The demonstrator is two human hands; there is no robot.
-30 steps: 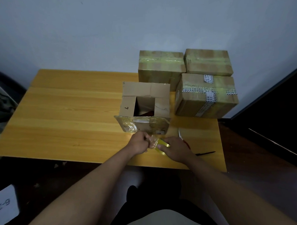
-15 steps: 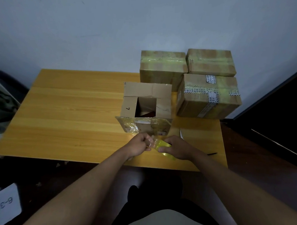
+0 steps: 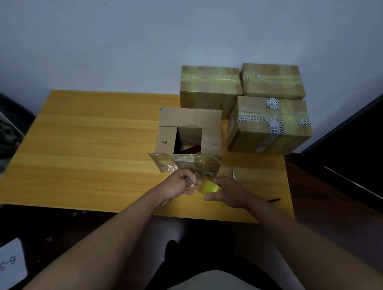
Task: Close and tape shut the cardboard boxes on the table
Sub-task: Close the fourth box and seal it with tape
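An open cardboard box (image 3: 190,118) stands mid-table with its four flaps spread; the near flap (image 3: 184,163) is covered in old clear tape. A dark red item lies inside. Just in front of it my right hand (image 3: 229,192) grips a yellowish tape roll (image 3: 209,186). My left hand (image 3: 177,185) pinches the loose clear end of the tape (image 3: 194,181), a short strip stretched between both hands. Three taped-shut boxes stand behind and right: back left box (image 3: 210,87), back right box (image 3: 272,81), front right box (image 3: 268,124).
The wooden table (image 3: 87,153) has bare surface to the left. A white blade-like edge (image 3: 233,174) and a thin black stick (image 3: 274,200) lie near the table's front right. A white card marked 6-3 (image 3: 8,265) lies on the floor at left.
Both hands have stayed in front of the open box. The roll has turned in my right hand and now shows more of its yellow face, with the tape end pulled a little by my left.
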